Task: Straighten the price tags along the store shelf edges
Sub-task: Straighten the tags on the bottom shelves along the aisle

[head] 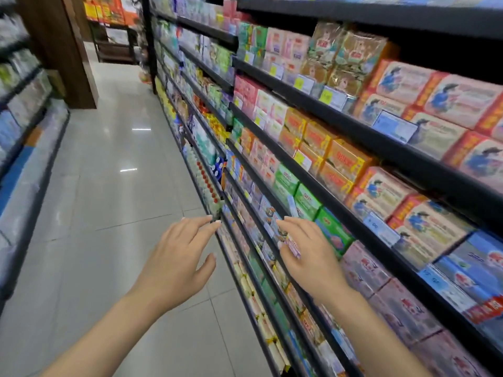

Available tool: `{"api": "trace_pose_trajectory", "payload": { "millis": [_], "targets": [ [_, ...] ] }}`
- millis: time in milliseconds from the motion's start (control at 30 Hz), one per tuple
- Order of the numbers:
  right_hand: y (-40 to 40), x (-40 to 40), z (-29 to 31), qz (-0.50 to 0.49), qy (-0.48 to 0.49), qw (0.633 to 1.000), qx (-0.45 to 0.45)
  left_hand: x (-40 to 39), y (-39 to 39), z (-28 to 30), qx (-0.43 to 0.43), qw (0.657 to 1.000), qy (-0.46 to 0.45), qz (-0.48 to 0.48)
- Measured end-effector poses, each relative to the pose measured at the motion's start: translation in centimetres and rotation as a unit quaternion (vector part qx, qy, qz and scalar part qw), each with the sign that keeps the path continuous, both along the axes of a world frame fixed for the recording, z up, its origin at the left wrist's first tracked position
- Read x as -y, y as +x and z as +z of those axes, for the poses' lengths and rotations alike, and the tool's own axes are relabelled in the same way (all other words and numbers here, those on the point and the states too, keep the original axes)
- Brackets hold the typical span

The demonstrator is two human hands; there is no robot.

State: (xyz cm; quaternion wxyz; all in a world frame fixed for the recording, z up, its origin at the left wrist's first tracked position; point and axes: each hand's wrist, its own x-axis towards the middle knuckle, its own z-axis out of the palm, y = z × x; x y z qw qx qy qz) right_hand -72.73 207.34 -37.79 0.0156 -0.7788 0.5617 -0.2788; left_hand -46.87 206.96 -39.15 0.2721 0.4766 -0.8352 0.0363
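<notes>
Price tags (333,98) line the black shelf edges (340,115) on the right side of the aisle, yellow-and-white ones on the upper rails and blue-white ones (393,126) lower and nearer, several of them tilted off the rail line. Down at the lower shelves, the right hand (307,251) reaches in palm down with its fingers loosely curved; a small pink-and-white tag or packet (293,247) sits under its thumb and fingers (blur hides whether it is truly pinched or only touched). The left hand (177,257) is relaxed and spread, grasping nothing, its fingertips (215,223) just at the outer edge of a lower shelf, thumb held apart below. Both forearms stretch forward from the bottom of the view, bare to the frame edge. Around them stand stacked soap boxes: green ones (333,231) just beside the right hand, orange ones (343,159) above, pink ones (364,268) nearer. A glossy tiled floor (109,186) runs down the aisle towards a wooden pillar (62,50).
</notes>
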Motion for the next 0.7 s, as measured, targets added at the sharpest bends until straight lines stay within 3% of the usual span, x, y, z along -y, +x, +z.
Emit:
{"api": "trace_pose_trajectory", "payload": {
  "millis": [533,700],
  "targets": [
    [-2.1,19.9,-2.3,-0.089,0.017,0.995,0.039,24.1,-1.2,0.0,0.024,0.996,0.000,-0.084],
    [-3.2,22.1,-5.1,-0.121,0.006,0.993,-0.003,30.4,-3.6,-1.7,0.034,0.991,0.021,-0.127]
  ]
}}
